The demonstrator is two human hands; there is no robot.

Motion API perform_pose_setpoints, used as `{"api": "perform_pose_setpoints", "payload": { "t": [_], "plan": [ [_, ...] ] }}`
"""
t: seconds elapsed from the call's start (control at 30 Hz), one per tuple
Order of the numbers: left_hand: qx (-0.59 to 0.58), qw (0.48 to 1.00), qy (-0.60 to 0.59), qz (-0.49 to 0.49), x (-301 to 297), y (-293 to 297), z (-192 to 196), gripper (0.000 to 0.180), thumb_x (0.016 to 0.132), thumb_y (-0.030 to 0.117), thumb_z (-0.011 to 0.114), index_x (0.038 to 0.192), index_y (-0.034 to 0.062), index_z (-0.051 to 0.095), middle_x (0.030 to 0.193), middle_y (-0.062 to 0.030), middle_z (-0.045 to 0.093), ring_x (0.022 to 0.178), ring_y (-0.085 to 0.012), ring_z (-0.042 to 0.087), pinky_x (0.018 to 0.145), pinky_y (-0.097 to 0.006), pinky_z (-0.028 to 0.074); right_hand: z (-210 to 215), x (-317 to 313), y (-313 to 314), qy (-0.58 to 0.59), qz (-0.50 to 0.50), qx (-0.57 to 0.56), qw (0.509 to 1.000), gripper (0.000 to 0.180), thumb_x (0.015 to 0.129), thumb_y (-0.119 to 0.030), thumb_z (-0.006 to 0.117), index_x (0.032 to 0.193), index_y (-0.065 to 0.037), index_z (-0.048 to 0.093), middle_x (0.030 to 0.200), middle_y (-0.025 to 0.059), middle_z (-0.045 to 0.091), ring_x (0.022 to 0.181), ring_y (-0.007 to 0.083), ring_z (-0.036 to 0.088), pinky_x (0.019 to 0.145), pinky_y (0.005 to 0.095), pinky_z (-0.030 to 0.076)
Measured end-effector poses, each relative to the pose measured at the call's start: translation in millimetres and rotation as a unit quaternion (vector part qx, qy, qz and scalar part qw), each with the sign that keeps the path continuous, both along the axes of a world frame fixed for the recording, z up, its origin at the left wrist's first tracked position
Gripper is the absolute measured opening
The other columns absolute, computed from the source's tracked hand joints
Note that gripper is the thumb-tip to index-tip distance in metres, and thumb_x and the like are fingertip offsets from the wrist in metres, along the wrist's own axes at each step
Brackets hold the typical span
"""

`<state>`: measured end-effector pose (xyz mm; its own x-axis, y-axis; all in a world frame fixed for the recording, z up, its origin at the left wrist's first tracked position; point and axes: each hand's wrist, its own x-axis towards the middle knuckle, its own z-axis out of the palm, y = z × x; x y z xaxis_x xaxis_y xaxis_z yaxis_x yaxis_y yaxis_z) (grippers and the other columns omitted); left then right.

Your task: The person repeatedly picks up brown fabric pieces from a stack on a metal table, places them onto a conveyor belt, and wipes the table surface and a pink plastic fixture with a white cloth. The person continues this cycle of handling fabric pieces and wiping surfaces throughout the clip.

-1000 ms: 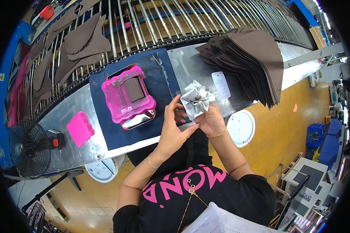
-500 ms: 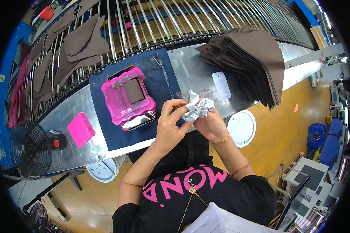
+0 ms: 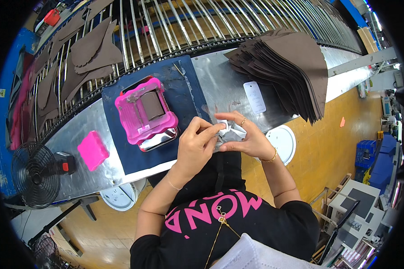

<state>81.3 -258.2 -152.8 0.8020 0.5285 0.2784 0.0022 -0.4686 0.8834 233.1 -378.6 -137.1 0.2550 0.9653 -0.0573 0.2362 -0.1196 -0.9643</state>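
The right hand (image 3: 253, 141) has moved the most: half a second ago it sat under the gray-white cloth (image 3: 238, 131), and now it has turned, so its pointing finger bends over the top and its thumb lies below. The left hand (image 3: 196, 143) has come a bit lower, and its fingers are now bunched closer together. The cloth looks smaller than before, because more of it is squashed and hidden between the hands.

Both arms are bent and reach up from the person's sides, so the hands meet in front of the body. The left hand's finger and thumb tips are pinched on the cloth. The right hand makes a round shape, like a letter C, and holds the cloth between thumb and fingers. The cloth is up in the hands, by the near edge of the metal desk (image 3: 206, 67), just right of the blue mat (image 3: 166, 76).

On the mat, the pink tray (image 3: 129, 117) with the brown roll (image 3: 153, 105) in it sits in the same place as before. The flat pink piece (image 3: 93, 150), the white tag (image 3: 255, 97) and the big pile of brown pieces (image 3: 296, 62) have stayed put too.
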Motion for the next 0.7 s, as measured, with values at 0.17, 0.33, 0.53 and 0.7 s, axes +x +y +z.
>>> {"api": "perform_pose_setpoints", "payload": {
  "t": [0.17, 0.33, 0.53, 0.7],
  "plan": [
    [0.197, 0.979, -0.025, 0.049, 2.0, -7.3, -10.5, 0.044, 0.068, -0.008, 0.069, 0.108, 0.0098, 0.07, 0.093, -0.0096, 0.049, 0.075, -0.0226, 0.054, 0.062, -0.031, 0.047, -11.8, -6.2, -4.4, 0.295, -0.121, -0.05, 0.947, 0.051, 0.08, -0.019, 0.079, 0.123, -0.002, 0.06, 0.113, 0.0031, 0.061, 0.099, 0.0108, 0.057, 0.086, 0.0252, 0.047],
    [0.177, 0.984, -0.022, 0.016, 3.7, -24.2, -12.2, 0.054, 0.071, -0.01, 0.066, 0.123, 0.0023, 0.058, 0.102, -0.0144, 0.049, 0.093, -0.0299, 0.054, 0.079, -0.037, 0.048, -26.9, -17.9, -10.2, 0.368, -0.185, 0.036, 0.911, 0.053, 0.078, -0.018, 0.08, 0.123, -0.002, 0.059, 0.111, 0.0023, 0.062, 0.101, 0.0119, 0.058, 0.086, 0.0262, 0.047],
    [-0.248, 0.959, -0.132, -0.032, -2.8, -46.7, -38.8, 0.063, 0.079, -0.016, 0.053, 0.133, 0.0028, 0.026, 0.126, -0.0211, 0.041, 0.113, -0.0311, 0.055, 0.096, -0.039, 0.047, -22.9, -19.2, -12.2, -0.141, -0.187, 0.024, 0.972, 0.043, 0.07, -0.008, 0.079, 0.111, -0.003, 0.064, 0.113, 0.0084, 0.064, 0.103, 0.0237, 0.063, 0.088, 0.03, 0.048],
    [0.097, 0.993, -0.059, 0.043, -18.2, -37.9, -54.6, 0.062, 0.076, -0.009, 0.065, 0.128, 0.0061, 0.035, 0.124, -0.0187, 0.036, 0.112, -0.0349, 0.05, 0.094, -0.042, 0.047, -24.5, 15.3, 7.3, -0.257, -0.17, 0.032, 0.951, 0.035, 0.066, 0.01, 0.065, 0.098, -0.006, 0.067, 0.107, 0.0105, 0.065, 0.097, 0.0299, 0.064, 0.082, 0.0349, 0.051]
  ]
}}
